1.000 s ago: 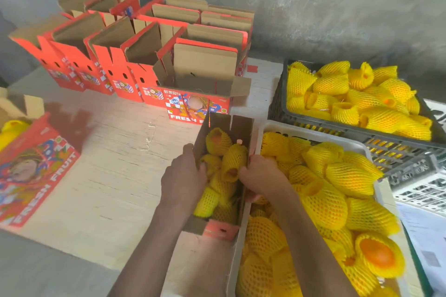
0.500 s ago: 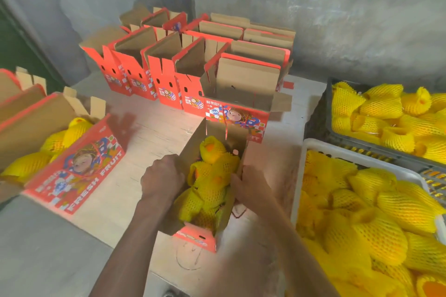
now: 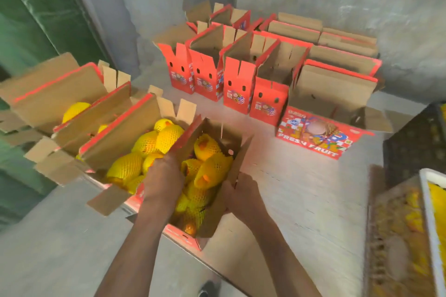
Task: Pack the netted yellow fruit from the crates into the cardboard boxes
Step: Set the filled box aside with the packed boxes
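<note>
An open cardboard box (image 3: 237,161) full of netted yellow fruit (image 3: 212,169) sits at the table's near edge. My left hand (image 3: 164,176) grips its left wall. My right hand (image 3: 241,193) grips its right wall. It stands against another filled box (image 3: 115,137) with yellow fruit (image 3: 144,144) on its left. The white crate (image 3: 432,219) of fruit shows at the far right edge, blurred.
Several empty red boxes (image 3: 239,84) stand open at the back of the table, one printed FRESH FRUIT (image 3: 313,137). More open boxes (image 3: 55,96) lie at the left. A dark crate (image 3: 415,142) sits at the right. A green curtain (image 3: 36,31) hangs on the left.
Both hands have carried the filled box leftward across the table, from beside the white crate to against the filled boxes on the left. The view has swung left.
</note>
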The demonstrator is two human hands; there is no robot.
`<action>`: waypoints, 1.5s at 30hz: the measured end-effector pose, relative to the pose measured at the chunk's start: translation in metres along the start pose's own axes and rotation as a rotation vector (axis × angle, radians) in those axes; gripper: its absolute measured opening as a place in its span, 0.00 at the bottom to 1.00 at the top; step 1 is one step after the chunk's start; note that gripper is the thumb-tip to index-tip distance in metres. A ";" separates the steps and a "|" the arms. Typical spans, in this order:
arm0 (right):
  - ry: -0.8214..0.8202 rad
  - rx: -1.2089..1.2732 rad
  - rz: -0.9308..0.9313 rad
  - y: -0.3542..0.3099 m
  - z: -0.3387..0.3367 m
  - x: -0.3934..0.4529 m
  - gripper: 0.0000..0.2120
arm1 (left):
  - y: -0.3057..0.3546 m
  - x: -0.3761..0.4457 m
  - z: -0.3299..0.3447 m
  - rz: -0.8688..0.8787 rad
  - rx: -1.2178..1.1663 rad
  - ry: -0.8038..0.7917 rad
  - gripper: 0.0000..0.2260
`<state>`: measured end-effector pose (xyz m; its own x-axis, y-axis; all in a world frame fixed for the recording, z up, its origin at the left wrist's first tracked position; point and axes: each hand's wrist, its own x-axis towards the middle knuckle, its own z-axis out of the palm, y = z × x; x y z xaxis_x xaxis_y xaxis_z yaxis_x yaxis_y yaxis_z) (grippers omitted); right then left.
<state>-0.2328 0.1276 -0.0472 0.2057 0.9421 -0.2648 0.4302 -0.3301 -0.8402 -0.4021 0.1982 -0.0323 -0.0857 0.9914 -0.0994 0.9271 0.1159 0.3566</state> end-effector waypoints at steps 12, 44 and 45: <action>-0.024 0.105 0.094 -0.011 0.028 0.026 0.31 | 0.021 0.022 -0.001 0.382 -0.415 0.207 0.10; 0.664 -0.778 -0.082 0.110 -0.237 0.151 0.11 | 0.311 0.107 0.090 0.906 -0.616 -0.216 0.08; 0.674 -0.772 -0.085 0.115 -0.238 0.136 0.08 | 0.316 0.098 0.094 0.904 -0.644 -0.291 0.07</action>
<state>0.0537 0.2035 -0.0678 0.4965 0.8140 0.3015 0.8652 -0.4359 -0.2479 -0.0835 0.3257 -0.0171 0.6821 0.6857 0.2540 0.2400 -0.5381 0.8080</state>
